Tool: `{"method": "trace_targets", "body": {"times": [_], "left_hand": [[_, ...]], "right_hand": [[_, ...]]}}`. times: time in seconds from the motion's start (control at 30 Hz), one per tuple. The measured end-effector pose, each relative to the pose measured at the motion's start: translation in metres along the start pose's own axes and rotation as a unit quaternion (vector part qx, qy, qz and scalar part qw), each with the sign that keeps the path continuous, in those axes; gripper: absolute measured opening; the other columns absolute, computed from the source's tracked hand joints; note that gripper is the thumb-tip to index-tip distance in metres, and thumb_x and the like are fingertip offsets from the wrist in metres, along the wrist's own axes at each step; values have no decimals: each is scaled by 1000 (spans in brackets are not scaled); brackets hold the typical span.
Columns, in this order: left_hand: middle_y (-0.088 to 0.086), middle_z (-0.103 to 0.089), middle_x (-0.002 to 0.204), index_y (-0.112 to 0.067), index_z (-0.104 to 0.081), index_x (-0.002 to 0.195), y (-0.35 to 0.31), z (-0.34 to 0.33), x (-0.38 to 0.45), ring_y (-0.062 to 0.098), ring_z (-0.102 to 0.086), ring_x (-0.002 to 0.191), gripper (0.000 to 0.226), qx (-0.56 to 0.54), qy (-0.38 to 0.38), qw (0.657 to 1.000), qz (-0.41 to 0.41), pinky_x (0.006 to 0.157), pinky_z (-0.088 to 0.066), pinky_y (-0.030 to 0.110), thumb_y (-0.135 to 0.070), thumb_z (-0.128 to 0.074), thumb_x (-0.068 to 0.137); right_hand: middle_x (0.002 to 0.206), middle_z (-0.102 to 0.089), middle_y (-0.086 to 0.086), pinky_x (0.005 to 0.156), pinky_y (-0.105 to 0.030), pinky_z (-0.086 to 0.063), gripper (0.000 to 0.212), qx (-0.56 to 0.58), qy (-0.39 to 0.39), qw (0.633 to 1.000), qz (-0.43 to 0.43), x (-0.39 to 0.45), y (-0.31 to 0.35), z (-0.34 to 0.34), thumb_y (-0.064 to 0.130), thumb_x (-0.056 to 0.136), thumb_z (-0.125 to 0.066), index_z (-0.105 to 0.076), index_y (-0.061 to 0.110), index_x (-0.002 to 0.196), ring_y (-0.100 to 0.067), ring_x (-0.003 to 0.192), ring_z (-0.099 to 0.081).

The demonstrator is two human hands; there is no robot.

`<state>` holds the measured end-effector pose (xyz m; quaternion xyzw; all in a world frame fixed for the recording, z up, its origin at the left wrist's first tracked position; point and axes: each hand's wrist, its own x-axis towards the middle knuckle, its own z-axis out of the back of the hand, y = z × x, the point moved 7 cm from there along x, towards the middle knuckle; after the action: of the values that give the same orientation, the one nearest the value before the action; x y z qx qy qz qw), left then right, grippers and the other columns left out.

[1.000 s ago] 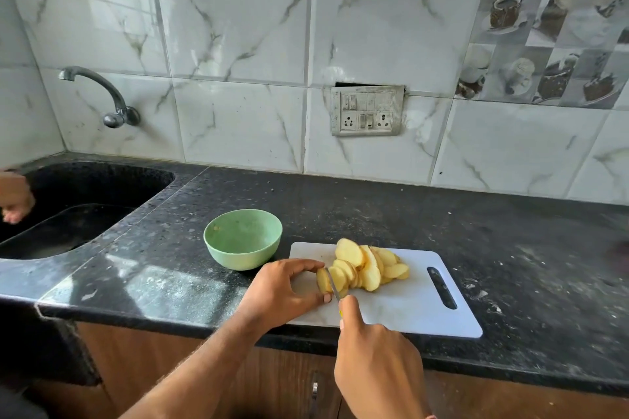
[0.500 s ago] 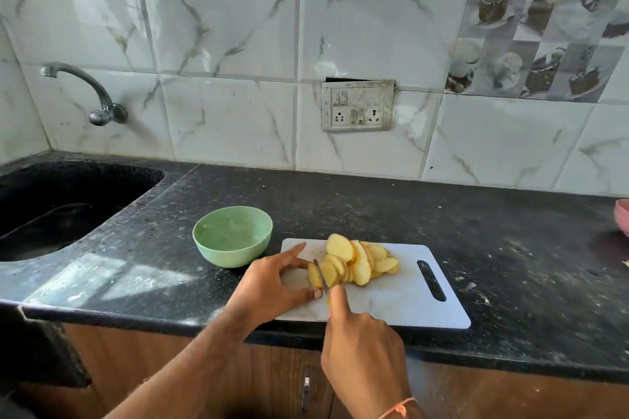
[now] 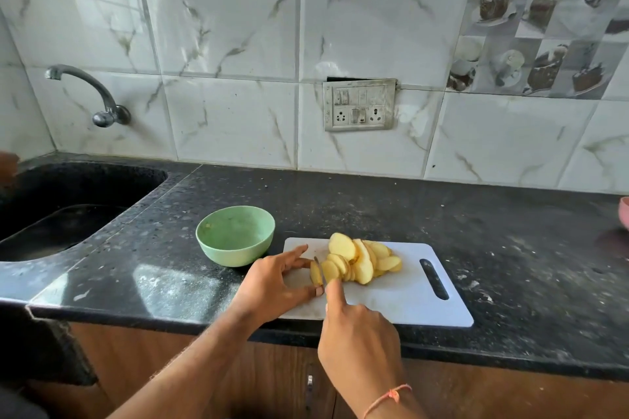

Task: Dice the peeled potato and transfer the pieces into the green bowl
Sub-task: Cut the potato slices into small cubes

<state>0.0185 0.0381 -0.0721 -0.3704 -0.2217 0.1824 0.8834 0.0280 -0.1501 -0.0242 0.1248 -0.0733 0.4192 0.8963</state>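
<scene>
One white cutting board (image 3: 408, 296) lay on the dark worktop (image 3: 374, 201), and everything else is placed from it. One green bowl (image 3: 235, 235) stood just beside the board's far left corner, apart from the potato and holding no pieces that could be made out. On the board's left half sat one fanned heap of potato slices (image 3: 360, 258); they overlapped too much to count. One last uncut end of potato (image 3: 316, 273) stood at the heap's left edge.

Two hands worked there. The left hand (image 3: 272, 282) reached in over the board's left edge, its grip pinching the potato end between thumb and fingertips. The right hand (image 3: 357, 330) came over the board's near edge, its grip closed around one knife (image 3: 320, 270), forefinger stretched along the top; the handle was hidden inside the fist, and only a thin sliver of blade showed, standing between the potato end and the slices.

One orange thread (image 3: 388, 396) circled the right wrist. Well left of the board lay one black sink (image 3: 68, 201) with one tap (image 3: 98, 102) above it. Far right of the board, one pink object (image 3: 625, 214) was cut off by the frame edge.
</scene>
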Motion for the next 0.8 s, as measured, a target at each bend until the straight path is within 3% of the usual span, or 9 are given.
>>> {"method": "trace_targets", "body": {"times": [0.17, 0.27, 0.4, 0.67, 0.8], "left_hand": [[-39, -67, 122, -30, -50, 156, -2, 0, -1, -19, -57, 115, 99, 8, 3, 1000, 5, 92, -41, 1, -55, -93, 71], [-34, -69, 124, -28, -53, 155, -3, 1, 0, -20, -58, 112, 95, 0, 1, 1000, 5, 90, -41, -1, -49, -94, 72], [-32, -70, 124, -29, -55, 153, -2, 2, -1, -22, -61, 110, 92, 0, -3, 1000, 11, 99, -47, 7, -50, -93, 71], [-36, -69, 122, -29, -54, 153, -8, 4, -3, -22, -59, 106, 93, 5, -3, 1000, 2, 87, -44, 1, -50, -94, 72], [-34, -71, 119, -27, -55, 152, -8, 7, -5, -20, -63, 107, 93, -18, -8, 1000, 10, 95, -48, 6, -48, -95, 71]], "right_hand": [[98, -70, -6, 48, -34, -31, 49, -7, 18, 1000, 2, -10, -3, -1, 21, 104, -34, -18, 20, 150, -28, 71, -55], [95, -70, -5, 55, -34, -40, 48, 5, 16, 1000, -1, -9, -1, 0, 18, 103, -34, -20, 22, 148, -28, 73, -61], [90, -70, -5, 59, -36, -44, 43, 0, -5, 1000, -5, 3, 0, 0, 17, 102, -35, -26, 21, 144, -29, 79, -69], [99, -71, -6, 64, -36, -47, 52, 1, 18, 1000, -8, -7, 0, -1, 15, 101, -33, -19, 21, 150, -28, 81, -67], [96, -72, -6, 64, -36, -50, 51, 6, 16, 1000, -12, -2, 1, -4, 16, 101, -34, -20, 22, 150, -28, 81, -70]]}}
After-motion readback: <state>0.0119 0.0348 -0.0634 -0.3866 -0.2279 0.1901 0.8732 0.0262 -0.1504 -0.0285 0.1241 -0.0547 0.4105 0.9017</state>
